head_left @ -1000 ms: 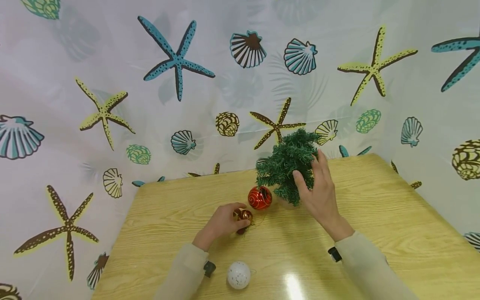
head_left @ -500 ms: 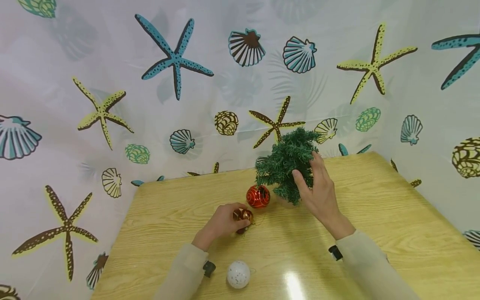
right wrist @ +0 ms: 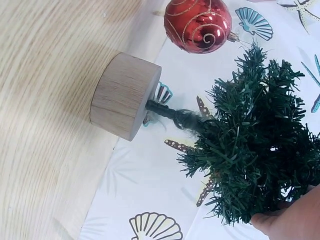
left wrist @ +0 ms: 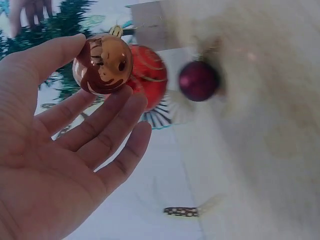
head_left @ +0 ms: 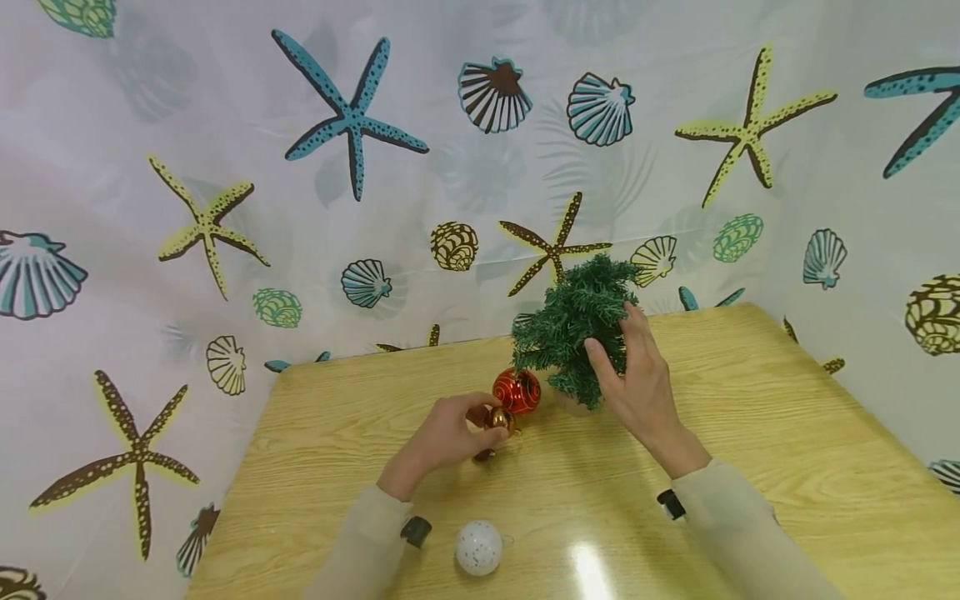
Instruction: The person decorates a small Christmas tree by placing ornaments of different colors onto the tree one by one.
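My left hand pinches a shiny copper-coloured Christmas bauble between thumb and fingertips. Just beyond it, a red bauble with gold swirls sits below the left branches of a small artificial Christmas tree. In the right wrist view, that red bauble's cap points toward a branch tip. The tree stands upright on its round wooden base. At the tree's right side, my right hand holds the branches, thumb in front. A dark purple bauble lies close to my left hand, mostly covered by it in the head view.
A white speckled bauble lies near the front of the wooden table, beside my left sleeve. Behind the table hangs a white curtain printed with starfish and shells.
My left hand has lifted the copper-coloured bauble slightly and brought it toward the red one and the tree. My right hand's fingers have drawn in a little toward the branches.
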Demonstrator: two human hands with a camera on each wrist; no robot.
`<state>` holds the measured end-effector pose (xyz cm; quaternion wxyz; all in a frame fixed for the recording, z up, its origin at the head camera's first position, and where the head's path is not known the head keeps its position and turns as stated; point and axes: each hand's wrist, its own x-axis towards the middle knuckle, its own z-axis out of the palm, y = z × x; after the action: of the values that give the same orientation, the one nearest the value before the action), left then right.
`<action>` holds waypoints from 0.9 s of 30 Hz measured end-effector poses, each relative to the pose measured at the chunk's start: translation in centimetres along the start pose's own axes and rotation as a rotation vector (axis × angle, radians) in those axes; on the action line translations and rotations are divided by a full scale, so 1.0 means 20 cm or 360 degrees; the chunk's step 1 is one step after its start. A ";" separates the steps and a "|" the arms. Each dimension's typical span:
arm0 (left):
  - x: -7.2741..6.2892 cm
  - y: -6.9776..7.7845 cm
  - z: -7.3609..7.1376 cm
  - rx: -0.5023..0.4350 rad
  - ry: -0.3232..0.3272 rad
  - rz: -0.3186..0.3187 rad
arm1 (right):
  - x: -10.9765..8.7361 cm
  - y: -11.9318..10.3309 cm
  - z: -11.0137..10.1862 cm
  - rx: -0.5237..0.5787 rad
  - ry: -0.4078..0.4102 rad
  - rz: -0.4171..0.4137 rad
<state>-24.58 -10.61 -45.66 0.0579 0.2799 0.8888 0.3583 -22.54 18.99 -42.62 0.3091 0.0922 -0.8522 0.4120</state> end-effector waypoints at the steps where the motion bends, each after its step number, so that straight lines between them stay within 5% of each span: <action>1: 0.00 0.02 -0.01 -0.0012 0.0005 0.0011 | 0.00 0.00 0.00 -0.0001 0.0000 0.0001; 16: 0.02 0.25 -0.09 -0.0169 0.0226 0.0167 | -0.01 -0.03 0.04 -0.0123 0.0152 -0.0127; 27: 0.03 0.33 -0.11 -0.0304 0.0388 0.0269 | -0.02 -0.06 0.06 -0.0304 0.0386 -0.0417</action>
<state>-22.84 -7.79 -39.55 -0.0544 0.3012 0.8244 0.4761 -22.27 17.25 -42.56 0.4678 0.1223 -0.8245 0.2938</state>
